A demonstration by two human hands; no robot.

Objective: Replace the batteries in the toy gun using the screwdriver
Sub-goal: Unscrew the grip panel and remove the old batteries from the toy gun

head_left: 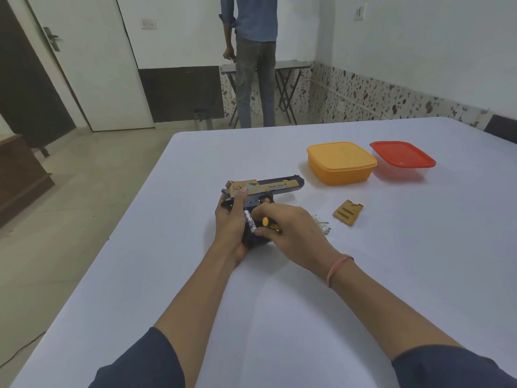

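- Nearest, two dark-sleeved forearms reached out over the white bench, and a single pinkish thread band circled the right wrist.
- The left grip was closed round the handle of the one toy gun, with its thumb up against the tan rear of the slide.
- The right grip was curled round the one screwdriver. Only the yellow handle showed between the fingers, and the thumb tip touched the lower end of a battery.
- That one silvery battery sat in the gun's open handle, squeezed between the two grips and just left of the screwdriver.
- The gun's barrel pointed right, away from the left grip, past the right knuckles.
- Just right of the right grip lay the loose batteries, too blurred to count surely.
- Beside them lay one tan battery cover, apart from the gun.
- Farther off stood two lidded boxes close together: an orange container and a red-lidded container.
- Beyond the bench one person stood with their back turned at a folding table.
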